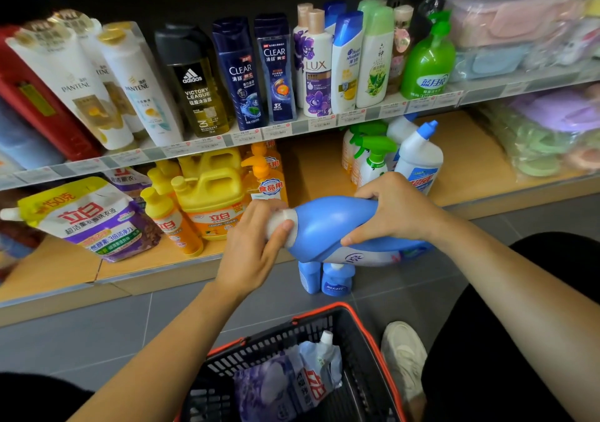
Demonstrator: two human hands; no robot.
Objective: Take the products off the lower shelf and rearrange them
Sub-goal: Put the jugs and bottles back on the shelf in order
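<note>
A large blue detergent bottle (pixel 328 227) lies sideways in the air in front of the lower shelf (pixel 146 269). My left hand (pixel 256 246) grips its white cap end, and my right hand (pixel 393 207) grips the handle part of its body. Two smaller blue bottles (pixel 324 279) stand on the grey floor just under it. On the lower shelf sit a purple-and-white refill pouch (pixel 94 217), yellow dish-soap jugs and bottles (pixel 207 194), green-trigger spray bottles (pixel 370 158) and a white toilet-cleaner bottle with a blue cap (pixel 418 158).
A black basket with red rim (pixel 373 350) stands on the floor near me, holding a purple refill pouch (pixel 292 386). My white shoe (pixel 406 360) is beside it. The upper shelf carries shampoo and body-wash bottles (pixel 233 74). Bagged plastic goods (pixel 545 129) fill the right.
</note>
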